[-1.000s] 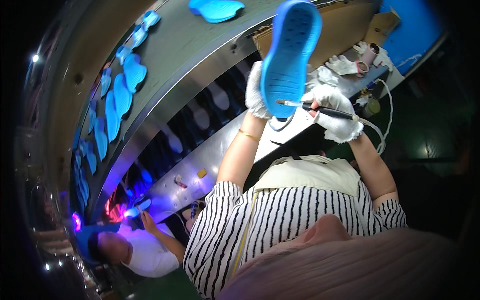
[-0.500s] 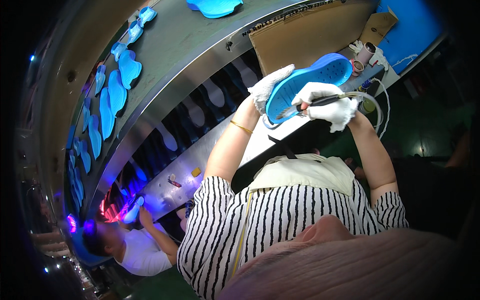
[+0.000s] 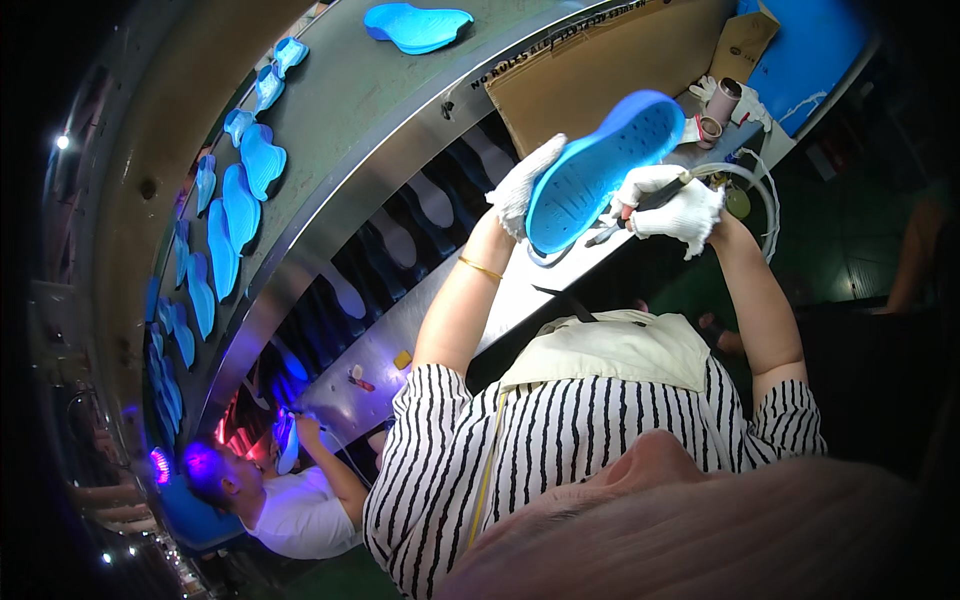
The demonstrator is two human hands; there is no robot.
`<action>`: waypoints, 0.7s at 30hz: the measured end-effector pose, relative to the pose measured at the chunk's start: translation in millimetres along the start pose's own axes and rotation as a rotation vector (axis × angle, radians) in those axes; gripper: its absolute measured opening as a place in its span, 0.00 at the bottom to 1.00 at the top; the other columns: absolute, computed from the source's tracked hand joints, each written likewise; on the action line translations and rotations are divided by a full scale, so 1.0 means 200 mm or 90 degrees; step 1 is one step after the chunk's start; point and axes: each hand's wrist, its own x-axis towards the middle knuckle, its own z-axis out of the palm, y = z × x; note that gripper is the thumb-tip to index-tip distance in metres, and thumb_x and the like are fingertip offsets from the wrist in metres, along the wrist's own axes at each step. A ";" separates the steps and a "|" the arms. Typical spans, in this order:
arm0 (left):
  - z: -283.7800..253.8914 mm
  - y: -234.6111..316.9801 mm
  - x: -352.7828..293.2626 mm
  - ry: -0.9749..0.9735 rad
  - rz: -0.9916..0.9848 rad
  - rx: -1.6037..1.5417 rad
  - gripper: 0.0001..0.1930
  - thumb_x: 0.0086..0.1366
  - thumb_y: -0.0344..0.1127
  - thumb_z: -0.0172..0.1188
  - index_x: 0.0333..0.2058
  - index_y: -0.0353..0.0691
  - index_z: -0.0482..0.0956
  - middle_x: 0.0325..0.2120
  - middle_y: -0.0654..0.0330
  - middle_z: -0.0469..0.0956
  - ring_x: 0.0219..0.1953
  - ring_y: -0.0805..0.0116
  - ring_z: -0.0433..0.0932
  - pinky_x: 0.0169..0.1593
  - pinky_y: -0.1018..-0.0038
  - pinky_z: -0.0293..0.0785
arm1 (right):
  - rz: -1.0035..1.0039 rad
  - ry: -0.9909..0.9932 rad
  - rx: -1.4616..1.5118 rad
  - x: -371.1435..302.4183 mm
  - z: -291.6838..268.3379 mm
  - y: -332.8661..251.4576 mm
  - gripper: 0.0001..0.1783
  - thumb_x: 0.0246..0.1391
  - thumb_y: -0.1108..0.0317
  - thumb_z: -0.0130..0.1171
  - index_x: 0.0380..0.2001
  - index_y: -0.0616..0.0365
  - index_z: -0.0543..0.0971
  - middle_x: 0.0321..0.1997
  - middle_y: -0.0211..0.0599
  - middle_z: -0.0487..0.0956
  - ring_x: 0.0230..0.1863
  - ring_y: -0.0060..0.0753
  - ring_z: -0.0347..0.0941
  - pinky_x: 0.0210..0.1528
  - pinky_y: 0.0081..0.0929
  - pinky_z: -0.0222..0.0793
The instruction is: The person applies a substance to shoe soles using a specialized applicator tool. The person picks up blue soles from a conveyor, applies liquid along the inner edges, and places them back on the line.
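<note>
A blue shoe sole (image 3: 592,180) with a row of small holes at its far end is held up over the bench. My left hand (image 3: 528,188), in a white glove, grips its left edge, the thumb side partly hidden behind the sole. My right hand (image 3: 680,212), also gloved with bare fingertips, is closed round the black handle of a brush (image 3: 655,196). A pale hose (image 3: 768,195) runs from that handle. The bristle end is beside the sole's lower right edge; whether it touches cannot be told.
A curved conveyor belt (image 3: 330,110) at the left carries several blue soles (image 3: 241,203). Below it is a rack of dark slots with pale soles (image 3: 432,197). Cardboard (image 3: 610,75), a pink spool (image 3: 724,100) and tape stand behind. Another person (image 3: 300,510) works at lower left.
The brush has come off the sole's face to its lower right edge. The sole has shifted slightly left and upward. Soles on the belt have moved along.
</note>
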 end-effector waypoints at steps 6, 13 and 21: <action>-0.01 -0.15 0.04 -0.140 0.157 -0.279 0.45 0.67 0.70 0.42 0.66 0.34 0.60 0.58 0.38 0.70 0.53 0.42 0.76 0.58 0.50 0.74 | -0.134 0.249 0.207 0.02 0.29 -0.03 0.05 0.54 0.78 0.62 0.35 0.62 0.79 0.34 0.32 0.81 0.35 0.20 0.76 0.41 0.21 0.73; -0.01 -0.23 -0.01 -0.165 0.246 -0.295 0.46 0.66 0.69 0.44 0.67 0.34 0.57 0.61 0.39 0.66 0.57 0.43 0.73 0.60 0.52 0.72 | -0.054 0.144 0.428 0.01 0.33 0.00 0.06 0.54 0.79 0.61 0.37 0.61 0.78 0.36 0.33 0.81 0.37 0.21 0.77 0.43 0.23 0.75; -0.03 -0.30 0.04 -0.022 0.273 -0.278 0.40 0.67 0.63 0.46 0.63 0.32 0.63 0.57 0.41 0.72 0.56 0.48 0.75 0.63 0.55 0.69 | -0.308 0.296 -0.052 0.09 0.39 -0.10 0.09 0.47 0.84 0.64 0.31 0.61 0.79 0.35 0.38 0.81 0.37 0.28 0.78 0.41 0.25 0.74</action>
